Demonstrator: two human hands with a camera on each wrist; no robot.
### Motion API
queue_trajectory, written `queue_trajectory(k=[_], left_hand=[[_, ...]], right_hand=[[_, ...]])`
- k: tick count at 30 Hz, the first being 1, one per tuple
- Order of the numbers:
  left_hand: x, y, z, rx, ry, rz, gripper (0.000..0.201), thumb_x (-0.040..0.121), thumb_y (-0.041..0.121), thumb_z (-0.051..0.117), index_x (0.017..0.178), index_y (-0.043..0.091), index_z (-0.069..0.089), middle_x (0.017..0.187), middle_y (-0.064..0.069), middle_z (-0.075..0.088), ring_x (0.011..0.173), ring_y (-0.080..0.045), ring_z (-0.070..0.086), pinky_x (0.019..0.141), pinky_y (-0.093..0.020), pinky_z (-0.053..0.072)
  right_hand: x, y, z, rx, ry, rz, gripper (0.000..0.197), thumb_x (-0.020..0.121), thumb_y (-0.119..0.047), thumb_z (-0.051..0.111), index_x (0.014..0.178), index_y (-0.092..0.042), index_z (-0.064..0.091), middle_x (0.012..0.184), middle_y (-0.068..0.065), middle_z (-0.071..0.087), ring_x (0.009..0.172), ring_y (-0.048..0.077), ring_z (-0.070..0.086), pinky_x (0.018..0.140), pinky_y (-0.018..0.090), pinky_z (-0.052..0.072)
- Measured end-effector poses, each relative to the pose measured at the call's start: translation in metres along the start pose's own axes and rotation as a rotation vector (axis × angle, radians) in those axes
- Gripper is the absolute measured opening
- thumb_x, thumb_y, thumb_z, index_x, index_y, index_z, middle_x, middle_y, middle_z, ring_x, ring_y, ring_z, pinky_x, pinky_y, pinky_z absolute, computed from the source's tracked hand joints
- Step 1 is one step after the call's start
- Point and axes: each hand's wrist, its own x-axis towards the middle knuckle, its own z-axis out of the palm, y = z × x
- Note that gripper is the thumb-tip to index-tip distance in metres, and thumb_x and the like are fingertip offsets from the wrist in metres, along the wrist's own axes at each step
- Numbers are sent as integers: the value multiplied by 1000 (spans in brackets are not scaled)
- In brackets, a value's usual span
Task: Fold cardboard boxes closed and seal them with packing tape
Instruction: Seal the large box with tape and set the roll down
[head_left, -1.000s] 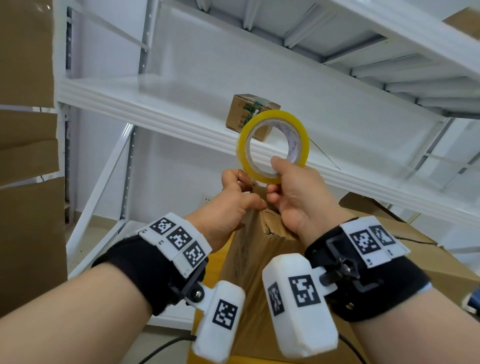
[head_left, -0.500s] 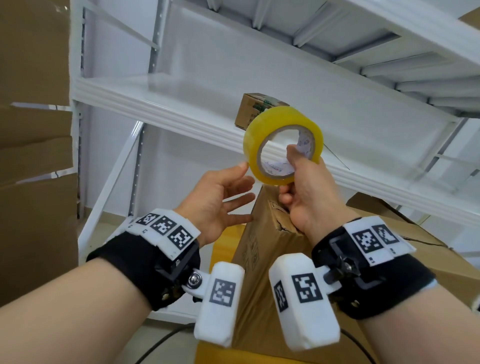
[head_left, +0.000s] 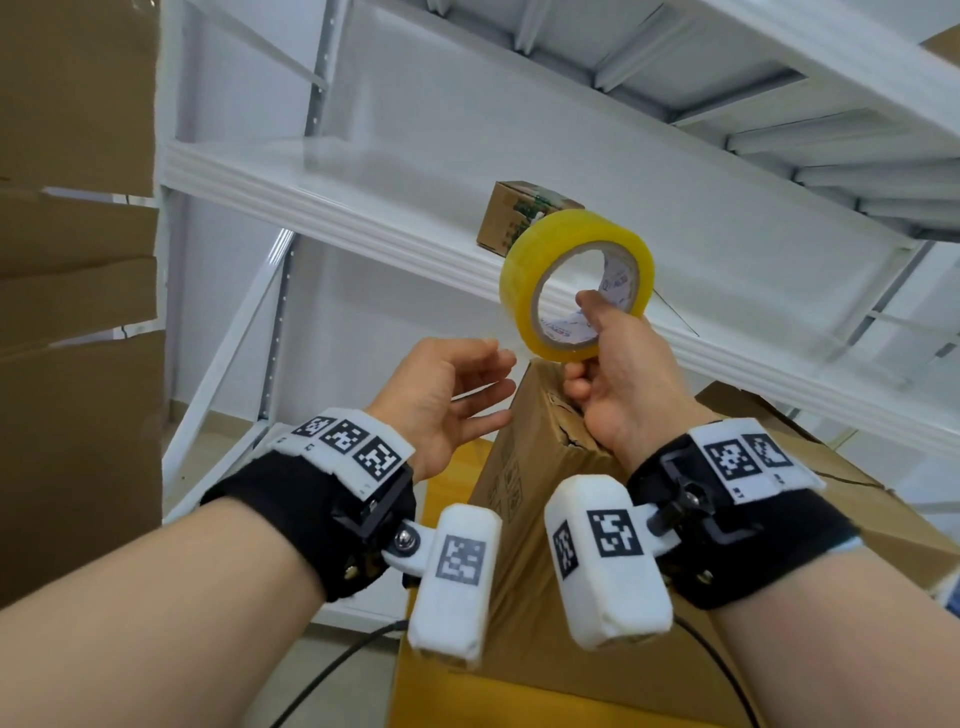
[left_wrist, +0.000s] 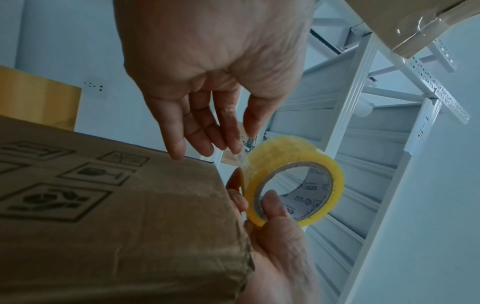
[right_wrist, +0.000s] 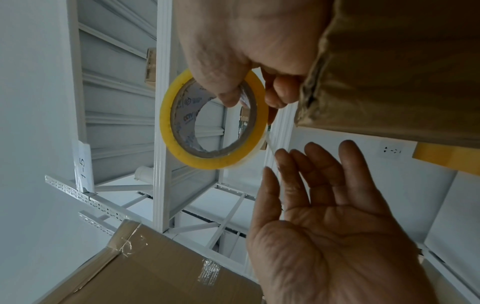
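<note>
My right hand (head_left: 592, 343) holds a yellow roll of packing tape (head_left: 524, 260) above the top corner of a tall brown cardboard box (head_left: 524, 467), thumb inside the core and fingers under the rim. My left hand (head_left: 483, 387) hovers just left of the roll, palm toward it and fingers straight. In the left wrist view a thin clear strip runs from the tape roll (left_wrist: 335, 170) up to my left fingertips (left_wrist: 233, 148). The right wrist view shows the same strip between the tape roll (right_wrist: 166, 123) and my left hand (right_wrist: 324, 185). The box's top corner (right_wrist: 402, 72) is crumpled.
White metal shelving (head_left: 311, 192) stands close behind, with a small carton (head_left: 511, 213) on its shelf. Stacked cardboard (head_left: 67, 312) fills the left side and more boxes (head_left: 909, 519) lie on the right. A yellow carton (head_left: 452, 467) sits below the box.
My left hand let go near the roll, opened and drew back to the left. My right hand lifted the roll slightly up and to the right.
</note>
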Motion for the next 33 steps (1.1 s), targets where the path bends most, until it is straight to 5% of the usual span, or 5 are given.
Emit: queue_trajectory(k=[5, 14, 18, 26, 33], left_hand=[[-2, -1, 5, 24, 42, -15, 8, 86, 18, 73, 89, 12, 69, 81, 1, 72, 87, -19, 70, 83, -39, 60], [-3, -7, 14, -68, 92, -6, 5, 81, 7, 72, 84, 9, 68, 73, -2, 72, 72, -16, 69, 77, -33, 61], [-6, -4, 17, -156, 62, 22, 4, 83, 0, 66, 80, 3, 66, 72, -8, 70, 66, -15, 70, 73, -29, 61], [-9, -3, 17, -291, 23, 82, 5, 85, -4, 55, 83, -2, 60, 70, -9, 71, 65, -14, 71, 69, -25, 61], [-11, -7, 11, -279, 42, 144, 8, 84, -7, 59, 92, -6, 61, 73, -13, 71, 72, -18, 72, 67, -25, 61]], right_hand=[[0, 0, 2, 5, 8, 16, 19, 100, -33, 59, 115, -22, 58, 74, 3, 50, 41, 10, 35, 35, 18, 27], [1, -2, -3, 68, 14, -21, 24, 97, -41, 61, 93, -17, 59, 70, 2, 55, 44, 10, 32, 37, 18, 21], [0, -1, -4, 126, 52, -40, 29, 96, -49, 62, 88, -21, 61, 79, 1, 62, 52, 13, 51, 39, 17, 32], [-2, 0, -4, 111, 110, -81, 43, 93, -52, 64, 124, -23, 65, 105, -1, 71, 74, 15, 62, 55, 26, 43], [1, 0, -2, 89, 89, -86, 42, 94, -51, 63, 124, -22, 65, 103, 1, 71, 75, 17, 62, 55, 28, 42]])
